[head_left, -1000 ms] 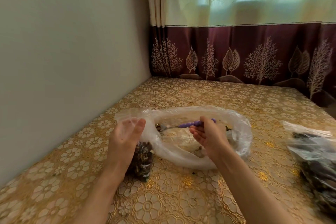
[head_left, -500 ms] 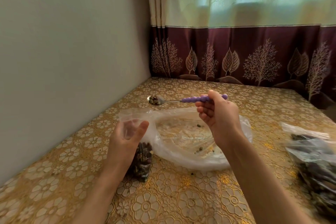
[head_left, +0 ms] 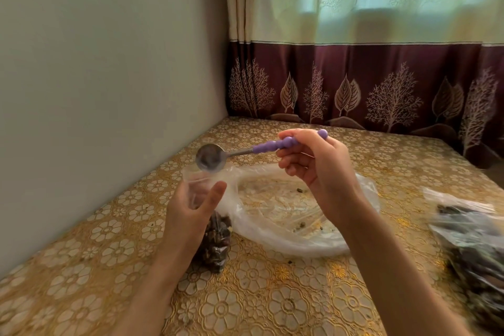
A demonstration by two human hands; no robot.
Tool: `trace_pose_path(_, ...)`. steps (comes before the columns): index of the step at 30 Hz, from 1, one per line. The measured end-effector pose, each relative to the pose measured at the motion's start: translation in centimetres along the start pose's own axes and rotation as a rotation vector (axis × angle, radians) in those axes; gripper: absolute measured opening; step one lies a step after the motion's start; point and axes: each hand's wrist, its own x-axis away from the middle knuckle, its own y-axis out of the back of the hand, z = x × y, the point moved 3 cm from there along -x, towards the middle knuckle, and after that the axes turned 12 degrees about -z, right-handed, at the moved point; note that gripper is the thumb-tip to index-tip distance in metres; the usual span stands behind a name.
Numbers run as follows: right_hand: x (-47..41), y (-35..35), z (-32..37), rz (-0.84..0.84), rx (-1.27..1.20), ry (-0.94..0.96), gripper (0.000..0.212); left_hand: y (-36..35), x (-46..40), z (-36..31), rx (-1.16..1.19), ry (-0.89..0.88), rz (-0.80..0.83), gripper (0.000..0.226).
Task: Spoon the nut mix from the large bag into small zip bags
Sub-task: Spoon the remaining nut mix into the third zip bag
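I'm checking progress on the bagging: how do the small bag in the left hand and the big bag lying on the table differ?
The small clear zip bag stands upright, mouth held open by the left hand, its bottom packed with dark nut mix. The large clear plastic bag lies flat and spread open, holding only scattered crumbs. Both are transparent plastic.

A home: patterned curtain (head_left: pixel 354 35), floral tablecloth (head_left: pixel 259 303), plain wall (head_left: pixel 109 63)

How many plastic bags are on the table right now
3. A small zip bag of nuts held by the left hand, the large bag at centre, nearly empty, and another filled bag at the right edge; more may lie out of frame.
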Motion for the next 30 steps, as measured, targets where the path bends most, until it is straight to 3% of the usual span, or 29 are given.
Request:
trace_pose_path(5,-0.4,1.6,0.1,-0.187,-0.037,-0.005,0.024,0.0,0.1,-0.3,0.025,-0.056,-0.012,0.051)
trace_pose_path(10,-1.4,4.9,-0.2,-0.384,-0.037,-0.108,0.031,0.0,0.4,-0.9,0.058,-0.073,0.003,0.076)
trace_pose_path(14,-1.9,7.6,-0.5,-0.52,0.117,-0.174,0.035,-0.4,0.7,-1.2,0.092,-0.093,0.067,0.075)
trace_pose_path(18,0.1,10.0,-0.2,-0.543,0.361,-0.026,0.031,-1.2,1.3,-1.3,0.114,-0.068,0.178,0.08)
trace_pose_path(24,3.1,12.3,-0.1,-0.559,0.566,0.213,0.031,-1.6,2.0,-1.2,-0.043,-0.151,0.285,0.074)
trace_pose_path(28,4.0,12.5,0.4,-0.528,0.757,0.335,0.031,-1.9,2.3,-1.4,-0.178,-0.21,0.349,0.096)
trace_pose_path(30,4.2,12.5,0.5,-0.525,0.839,0.364,0.032,-2.1,2.2,-1.1,-0.22,-0.225,0.367,0.095)
